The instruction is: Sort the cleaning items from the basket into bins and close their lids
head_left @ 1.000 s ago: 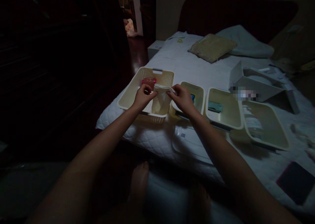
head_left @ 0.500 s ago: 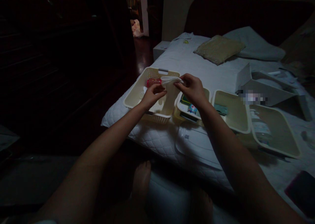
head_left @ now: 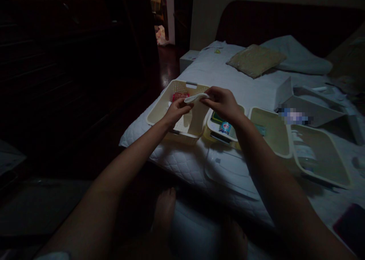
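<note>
White quilted fabric covers a broad bed (head_left: 205,75) backed by a dark, round-cornered headboard (head_left: 285,26) in a dim room. Along the near side stands a large cream plastic basket with perforated walls (head_left: 199,119), followed by three smaller cream plastic bins in a row: the nearest (head_left: 211,127), the middle (head_left: 276,138) and the farthest right (head_left: 332,157). A rumpled beige cushion (head_left: 256,60) rests toward the headboard, and a clear pump bottle with a pale label (head_left: 304,152) leans inside the farthest bin. Over the basket, a person's right hand (head_left: 224,102) pinches one end of a thin, folded white piece (head_left: 196,98) between thumb and fingers; the left hand (head_left: 176,113) has its fingertips at the other end, though whether they grip cannot be told. A small red item (head_left: 180,96) sits in the basket beyond; a blue-labelled packet (head_left: 225,128) shows in the nearest bin.
</note>
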Motion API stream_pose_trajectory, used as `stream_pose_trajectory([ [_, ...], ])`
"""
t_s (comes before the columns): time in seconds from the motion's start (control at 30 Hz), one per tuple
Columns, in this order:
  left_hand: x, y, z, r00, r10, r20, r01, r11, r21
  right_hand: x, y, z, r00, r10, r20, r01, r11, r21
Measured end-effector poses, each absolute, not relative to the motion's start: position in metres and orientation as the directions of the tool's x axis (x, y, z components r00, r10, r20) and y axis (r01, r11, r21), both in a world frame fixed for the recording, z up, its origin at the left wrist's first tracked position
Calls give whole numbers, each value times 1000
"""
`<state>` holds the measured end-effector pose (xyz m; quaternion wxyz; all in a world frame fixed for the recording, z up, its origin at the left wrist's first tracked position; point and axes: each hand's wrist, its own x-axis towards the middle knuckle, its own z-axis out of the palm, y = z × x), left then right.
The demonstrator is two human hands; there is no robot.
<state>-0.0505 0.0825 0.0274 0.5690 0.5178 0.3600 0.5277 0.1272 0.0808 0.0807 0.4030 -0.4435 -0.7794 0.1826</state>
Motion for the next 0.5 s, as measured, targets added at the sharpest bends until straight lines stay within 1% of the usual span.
stream_pose_trajectory([
  [0.1, -51, 83, 26, 165, 975, 150, -192, -118, 974, 127, 82, 78, -279, 841, 464, 539, 537, -649],
  [0.23, -53, 85, 25, 128, 981, 147, -212, -118, 970, 127, 82, 75, -264, 853, 449, 533, 518, -669],
  [0.43, -52, 86, 22, 189, 970, 156, -132, -132, 982, 127, 78, 70, -277, 856, 436, 544, 514, -663],
  [0.5, -53, 86, 22, 184, 970, 158, -137, -133, 982, 128, 77, 69, -272, 858, 435, 558, 509, -655],
])
